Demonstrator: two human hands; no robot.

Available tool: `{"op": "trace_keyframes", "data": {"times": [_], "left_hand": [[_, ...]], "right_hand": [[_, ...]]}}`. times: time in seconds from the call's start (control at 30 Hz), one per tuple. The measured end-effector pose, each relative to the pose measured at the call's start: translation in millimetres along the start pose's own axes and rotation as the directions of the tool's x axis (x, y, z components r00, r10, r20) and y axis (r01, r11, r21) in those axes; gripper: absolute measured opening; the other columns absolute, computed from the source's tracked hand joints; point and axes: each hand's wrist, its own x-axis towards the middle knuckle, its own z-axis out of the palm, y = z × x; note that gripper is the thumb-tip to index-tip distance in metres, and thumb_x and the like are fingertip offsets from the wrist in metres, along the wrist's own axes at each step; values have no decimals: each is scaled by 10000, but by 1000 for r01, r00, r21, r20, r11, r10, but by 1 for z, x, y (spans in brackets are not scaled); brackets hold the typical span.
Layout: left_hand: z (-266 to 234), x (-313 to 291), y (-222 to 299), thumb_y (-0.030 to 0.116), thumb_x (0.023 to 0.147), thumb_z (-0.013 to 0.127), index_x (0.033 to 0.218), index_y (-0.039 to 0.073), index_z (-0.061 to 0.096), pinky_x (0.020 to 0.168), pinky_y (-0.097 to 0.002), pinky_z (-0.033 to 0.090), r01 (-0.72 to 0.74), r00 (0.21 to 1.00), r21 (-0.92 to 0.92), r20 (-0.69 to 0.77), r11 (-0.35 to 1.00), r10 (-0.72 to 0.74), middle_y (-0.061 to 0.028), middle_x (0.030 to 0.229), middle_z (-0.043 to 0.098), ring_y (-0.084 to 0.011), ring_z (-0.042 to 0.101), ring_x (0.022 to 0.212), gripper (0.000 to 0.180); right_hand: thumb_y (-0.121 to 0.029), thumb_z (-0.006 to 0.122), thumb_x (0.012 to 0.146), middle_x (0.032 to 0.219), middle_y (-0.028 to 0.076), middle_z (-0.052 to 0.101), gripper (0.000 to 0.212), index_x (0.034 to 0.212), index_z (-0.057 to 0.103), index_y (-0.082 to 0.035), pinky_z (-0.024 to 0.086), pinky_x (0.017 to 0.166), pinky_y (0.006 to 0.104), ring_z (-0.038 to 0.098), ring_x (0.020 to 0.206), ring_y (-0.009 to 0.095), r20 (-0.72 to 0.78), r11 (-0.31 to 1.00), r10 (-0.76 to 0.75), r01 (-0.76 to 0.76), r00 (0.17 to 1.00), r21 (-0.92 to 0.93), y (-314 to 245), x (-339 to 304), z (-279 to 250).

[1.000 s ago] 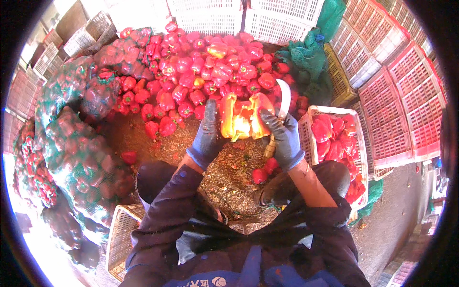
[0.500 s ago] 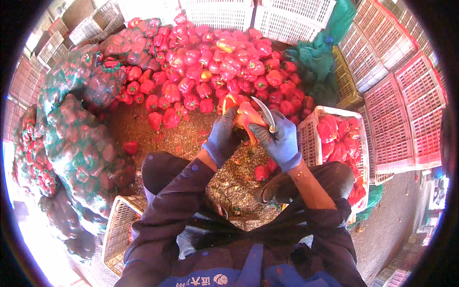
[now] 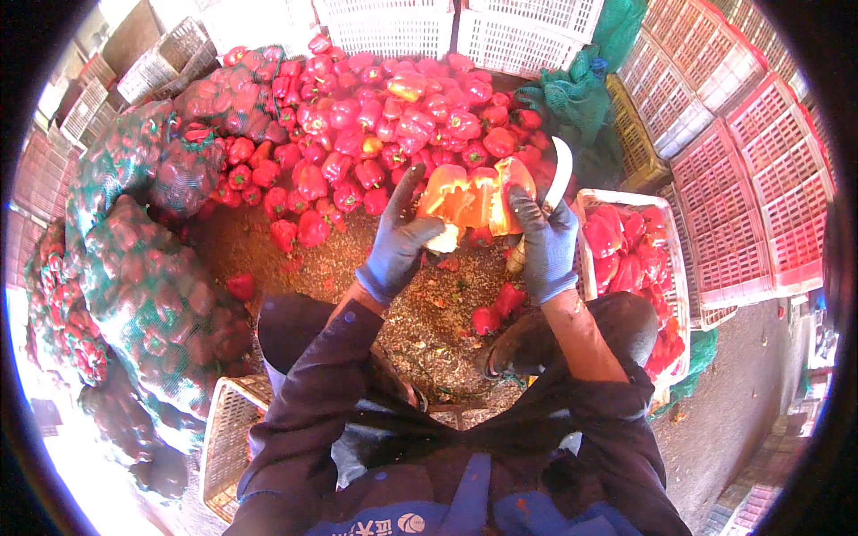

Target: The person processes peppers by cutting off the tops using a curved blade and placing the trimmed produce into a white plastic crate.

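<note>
A red bell pepper (image 3: pixel 487 198), slit and spread wide, shows its orange inner walls between my gloved hands. My right hand (image 3: pixel 547 246) grips its right edge with the thumb in front. The same hand also keeps hold of a knife with a curved blade (image 3: pixel 560 174) pointing up, clear of the pepper. At the pepper's lower left is a pale seed core (image 3: pixel 444 238), pinched by my left hand (image 3: pixel 396 246) at the thumb tip. The left index finger stretches upward beside the pepper, and the other left fingers are partly hidden.
A large heap of red peppers (image 3: pixel 357 125) lies ahead. Green mesh sacks of peppers (image 3: pixel 152 286) stand at left. By my right knee is a white crate (image 3: pixel 585 259) of opened peppers, and another crate (image 3: pixel 219 438) sits at lower left. Stacked crates (image 3: pixel 715 196) line the right.
The pepper has been opened out, its inside now facing me. My hands have moved apart, the left now at the pale core. The knife blade has swung from pointing left to upright.
</note>
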Motion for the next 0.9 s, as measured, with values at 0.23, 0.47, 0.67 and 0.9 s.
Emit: {"op": "trace_keyframes", "data": {"times": [0.23,0.47,0.67,0.9], "left_hand": [[-28,1,2,165,724,839,1581,45,304,1014,-410,527,-138,973,939,69,314,220,-157,1344,645,-307,663,1184,1018],[-47,24,-13,265,712,861,1389,49,582,908,-444,569,-103,897,985,32,139,440,-146,1171,731,-364,709,1056,764],[-151,35,-1,132,856,761,1109,36,717,640,-347,552,166,843,731,-453,662,289,-97,880,730,-213,690,732,274],[-72,19,0,128,924,678,1061,59,682,616,-286,515,54,914,392,-390,919,113,-19,855,661,-140,642,722,153]], "right_hand": [[-247,800,916,786,84,681,260,976,709,-11,497,625,330,626,660,178,225,759,-448,501,865,-416,-19,5,-11],[-241,797,893,802,186,669,264,965,697,-8,515,654,389,686,723,331,267,673,-454,523,850,-523,-36,0,-27],[-193,807,875,793,147,682,233,952,690,-7,502,629,360,624,653,240,101,528,-648,541,755,-655,-88,19,-77],[-281,807,865,844,183,682,267,990,741,-54,527,691,420,681,767,371,12,191,-777,254,630,-948,-163,17,-271]]}}
